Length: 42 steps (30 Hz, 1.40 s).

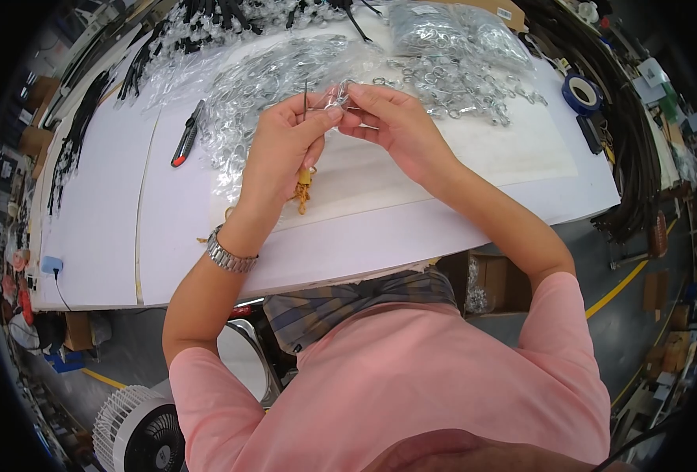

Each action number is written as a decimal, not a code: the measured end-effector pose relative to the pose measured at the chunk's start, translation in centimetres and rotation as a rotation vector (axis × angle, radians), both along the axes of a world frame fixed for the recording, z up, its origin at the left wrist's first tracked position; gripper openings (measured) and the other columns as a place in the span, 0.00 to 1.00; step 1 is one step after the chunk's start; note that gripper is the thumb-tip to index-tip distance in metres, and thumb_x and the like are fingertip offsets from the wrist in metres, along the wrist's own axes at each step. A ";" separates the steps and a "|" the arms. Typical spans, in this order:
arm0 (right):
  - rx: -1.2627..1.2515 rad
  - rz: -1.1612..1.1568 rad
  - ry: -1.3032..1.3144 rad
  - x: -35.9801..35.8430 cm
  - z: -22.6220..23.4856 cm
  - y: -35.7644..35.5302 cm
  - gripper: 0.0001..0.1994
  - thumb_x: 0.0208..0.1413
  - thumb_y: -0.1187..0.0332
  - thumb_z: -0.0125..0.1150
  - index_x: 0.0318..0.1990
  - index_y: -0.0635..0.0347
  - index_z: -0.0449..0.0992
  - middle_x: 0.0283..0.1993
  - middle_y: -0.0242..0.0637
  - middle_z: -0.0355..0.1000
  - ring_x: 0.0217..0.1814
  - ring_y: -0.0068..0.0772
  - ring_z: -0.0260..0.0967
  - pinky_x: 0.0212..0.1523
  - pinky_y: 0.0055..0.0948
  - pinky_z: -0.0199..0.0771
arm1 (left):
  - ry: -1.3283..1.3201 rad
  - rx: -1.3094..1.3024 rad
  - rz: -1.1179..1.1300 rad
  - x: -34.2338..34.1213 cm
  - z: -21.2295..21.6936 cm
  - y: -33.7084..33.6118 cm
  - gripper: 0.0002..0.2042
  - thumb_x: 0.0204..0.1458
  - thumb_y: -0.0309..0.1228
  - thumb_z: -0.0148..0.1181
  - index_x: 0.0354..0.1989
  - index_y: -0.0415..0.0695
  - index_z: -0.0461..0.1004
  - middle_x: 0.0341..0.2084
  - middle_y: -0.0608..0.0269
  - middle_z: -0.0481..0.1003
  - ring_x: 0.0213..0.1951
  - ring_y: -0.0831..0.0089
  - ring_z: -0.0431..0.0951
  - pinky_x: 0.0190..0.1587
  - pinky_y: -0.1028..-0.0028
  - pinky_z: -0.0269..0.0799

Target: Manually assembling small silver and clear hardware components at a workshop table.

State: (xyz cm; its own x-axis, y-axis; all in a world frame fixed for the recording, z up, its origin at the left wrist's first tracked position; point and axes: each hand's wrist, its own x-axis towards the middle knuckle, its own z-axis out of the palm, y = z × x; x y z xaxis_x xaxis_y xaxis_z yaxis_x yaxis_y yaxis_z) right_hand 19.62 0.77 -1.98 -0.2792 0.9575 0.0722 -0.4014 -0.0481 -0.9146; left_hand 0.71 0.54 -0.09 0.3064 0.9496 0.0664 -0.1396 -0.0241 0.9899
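Over the middle of the white table, my left hand (287, 145) and my right hand (399, 130) meet at their fingertips. Pinched between them is a small shiny metal clip (339, 97), with what looks like clear plastic around it. A thin metal tool with a ragged yellow handle (304, 187) also sits in my left hand; its narrow shaft points away from me, and its exact kind is unclear. Just beyond my left hand spreads a heap of clear plastic packets (266, 82). Loose metal clips and rings (462, 88) lie past my right hand.
A utility knife (188, 134) lies left of the packets. Black straps (222, 14) and filled plastic bags (458, 33) line the far side. Blue tape (581, 95) and dark cords (639, 157) are at the right. Below stand an open carton (502, 283) and a fan (140, 433).
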 end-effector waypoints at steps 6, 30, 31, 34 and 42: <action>0.017 -0.033 -0.010 0.1 0.6 -0.2 0.14 0.69 0.59 0.58 0.50 0.60 0.80 0.43 0.31 0.79 0.44 0.20 0.75 0.54 0.27 0.76 | 0.033 -0.012 -0.070 -0.2 0.9 -0.1 0.14 0.61 0.33 0.64 0.46 0.34 0.78 0.26 0.66 0.80 0.14 0.90 0.58 0.17 0.85 0.50; 0.633 -0.128 -0.914 -0.3 1.1 -1.4 0.12 0.65 0.63 0.56 0.34 0.61 0.77 0.24 0.39 0.72 0.24 0.39 0.66 0.31 0.35 0.69 | 0.226 0.105 0.045 -0.6 1.6 -0.2 0.09 0.63 0.33 0.58 0.44 0.41 0.77 0.18 0.73 0.70 0.17 0.90 0.58 0.19 0.83 0.48; 0.605 -0.121 -0.829 -0.1 1.1 -1.3 0.13 0.66 0.63 0.55 0.33 0.62 0.76 0.22 0.37 0.71 0.22 0.35 0.65 0.29 0.33 0.68 | 0.153 0.123 0.079 -0.8 1.8 0.1 0.09 0.64 0.33 0.57 0.44 0.40 0.77 0.18 0.72 0.71 0.17 0.89 0.60 0.20 0.83 0.50; 0.382 0.015 -0.642 0.3 1.8 -1.4 0.14 0.66 0.63 0.54 0.31 0.62 0.75 0.19 0.30 0.66 0.20 0.23 0.63 0.25 0.27 0.65 | 0.069 0.151 0.139 -2.8 1.2 1.7 0.11 0.65 0.34 0.56 0.46 0.38 0.77 0.21 0.70 0.74 0.18 0.88 0.62 0.21 0.83 0.55; 0.288 0.078 -0.449 0.8 1.6 -0.5 0.13 0.65 0.64 0.54 0.29 0.61 0.75 0.20 0.25 0.64 0.21 0.17 0.62 0.24 0.21 0.64 | 0.288 0.214 -0.185 -1.9 2.4 0.5 0.16 0.67 0.32 0.51 0.57 0.36 0.75 0.23 0.71 0.74 0.24 0.86 0.60 0.29 0.82 0.57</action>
